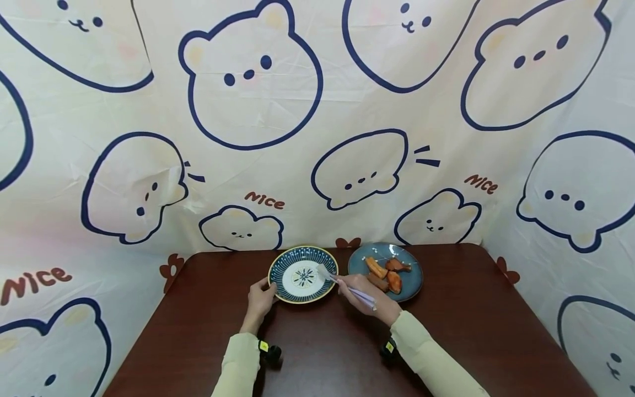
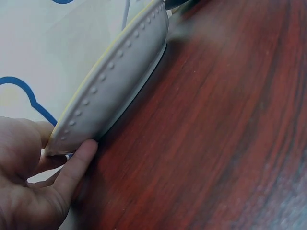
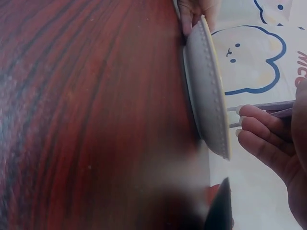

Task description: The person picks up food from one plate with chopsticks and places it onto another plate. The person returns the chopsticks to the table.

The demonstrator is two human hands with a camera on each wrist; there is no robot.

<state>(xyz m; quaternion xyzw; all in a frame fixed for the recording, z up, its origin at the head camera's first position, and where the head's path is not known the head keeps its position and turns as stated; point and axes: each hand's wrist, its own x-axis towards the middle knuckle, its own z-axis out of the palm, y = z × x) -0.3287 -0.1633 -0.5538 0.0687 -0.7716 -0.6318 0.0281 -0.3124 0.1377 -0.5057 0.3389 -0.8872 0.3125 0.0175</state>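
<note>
My left hand [image 1: 261, 300] grips the near left rim of a patterned plate [image 1: 303, 278], white inside with a blue band and yellow edge. In the left wrist view a fingertip touches the plate's pale, beaded outer wall [image 2: 112, 84]. Held in my right hand [image 1: 364, 292] is a slim, pale purple utensil [image 1: 361, 298], its pale tip over the plate's right side. Two thin arms of it show in the right wrist view, beside my right fingers [image 3: 261, 136]; its exact kind is unclear. Nothing shows between the utensil's tip and the plate.
Right of the patterned plate, a blue-grey plate [image 1: 414, 281] bears several brown food pieces [image 1: 394, 282], one like a drumstick. Both plates stand near the far edge of the dark wooden table [image 1: 317, 353]. A cartoon-printed cloth [image 1: 357, 110] hangs behind and at both sides.
</note>
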